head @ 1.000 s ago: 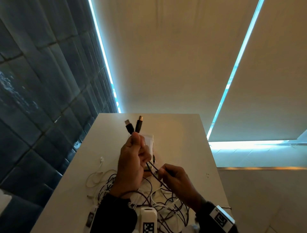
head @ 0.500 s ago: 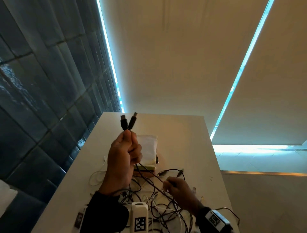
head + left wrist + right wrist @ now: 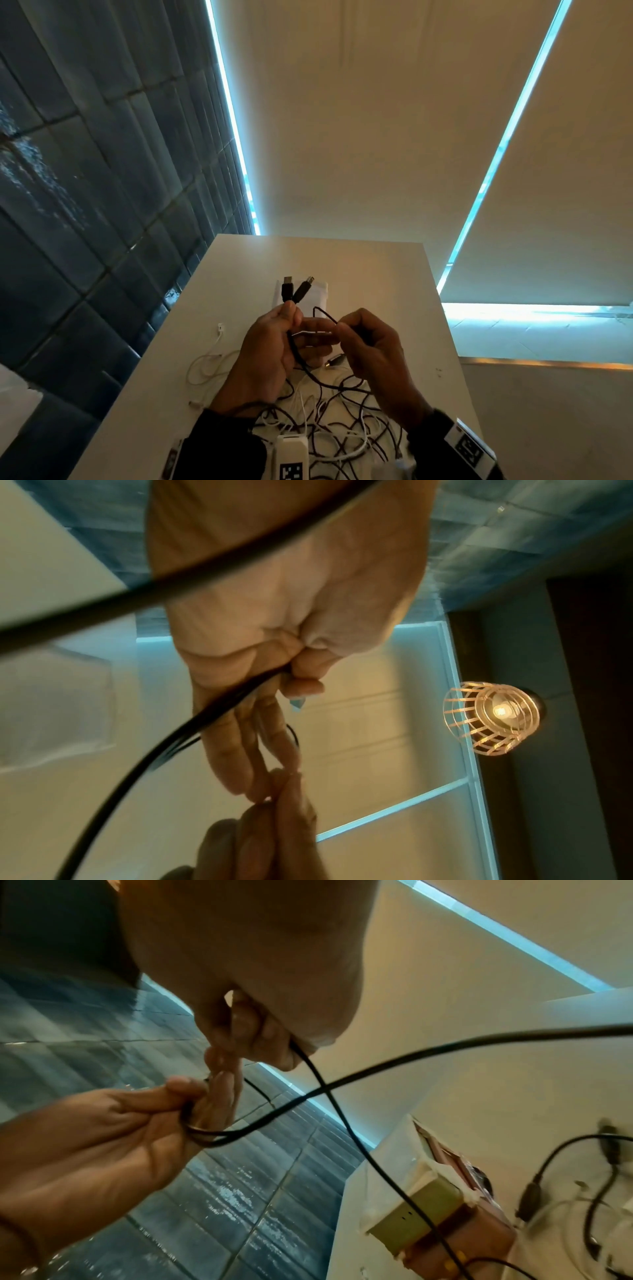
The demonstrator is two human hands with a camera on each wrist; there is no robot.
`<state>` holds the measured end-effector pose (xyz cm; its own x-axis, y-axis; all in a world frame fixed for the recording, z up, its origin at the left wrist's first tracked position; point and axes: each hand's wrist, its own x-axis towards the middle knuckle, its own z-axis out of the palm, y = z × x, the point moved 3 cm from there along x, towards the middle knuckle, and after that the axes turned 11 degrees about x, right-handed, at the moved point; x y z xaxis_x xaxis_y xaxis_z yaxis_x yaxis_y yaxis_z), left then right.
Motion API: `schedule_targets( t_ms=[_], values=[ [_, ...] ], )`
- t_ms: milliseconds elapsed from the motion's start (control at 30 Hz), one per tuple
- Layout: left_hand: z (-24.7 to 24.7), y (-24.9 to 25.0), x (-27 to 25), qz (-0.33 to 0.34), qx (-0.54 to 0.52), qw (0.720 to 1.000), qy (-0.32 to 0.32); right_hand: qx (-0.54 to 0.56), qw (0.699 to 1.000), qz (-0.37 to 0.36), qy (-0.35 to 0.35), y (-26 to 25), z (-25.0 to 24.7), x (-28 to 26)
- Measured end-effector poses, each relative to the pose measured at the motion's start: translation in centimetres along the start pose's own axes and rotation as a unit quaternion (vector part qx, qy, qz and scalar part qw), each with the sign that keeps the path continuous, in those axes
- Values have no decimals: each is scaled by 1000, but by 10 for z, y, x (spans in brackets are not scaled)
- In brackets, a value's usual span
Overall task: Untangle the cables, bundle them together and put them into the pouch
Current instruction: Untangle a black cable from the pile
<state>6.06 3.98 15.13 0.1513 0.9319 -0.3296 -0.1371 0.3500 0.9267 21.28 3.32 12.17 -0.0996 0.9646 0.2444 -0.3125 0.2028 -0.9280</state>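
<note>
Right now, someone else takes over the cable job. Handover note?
Left hand: grips the black cable below its two plugs, which stick up.
Right hand: pinches the same cable's slack beside the left fingers.
Pile of tangled cables: on the table, near edge. A white cable lies to its left.
White pouch: on the table beyond the hands.
Done: one black cable partly pulled free.
Left: finish untangling, bundle, pouch.
</note>
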Motion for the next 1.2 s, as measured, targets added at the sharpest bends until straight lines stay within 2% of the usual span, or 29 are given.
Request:
schedule_targets(
  t_ms=[100,200,300,400,600,967,1200],
  values=[
    [4,-4,0,-15,-46,999,-4,27,999,-3,-27,1,-6,-2],
    [9,-6,-2,1,-67,998,-8,33,995,5,-95,2,0,-10],
    [12,3,-5,49,-162,985,-42,8,989,52,-135,16,1,-14],
    [6,13,-6,114,-212,970,-21,31,986,108,-123,33,-5,-16],
    [-1,15,-12,160,-166,973,12,19,981,161,-105,57,-17,-20],
    [-10,22,-24,210,-137,968,29,-73,977,158,-126,79,-14,-22],
    [-21,27,-30,222,-95,967,75,-166,964,194,-74,113,-27,-28]
  ],
)
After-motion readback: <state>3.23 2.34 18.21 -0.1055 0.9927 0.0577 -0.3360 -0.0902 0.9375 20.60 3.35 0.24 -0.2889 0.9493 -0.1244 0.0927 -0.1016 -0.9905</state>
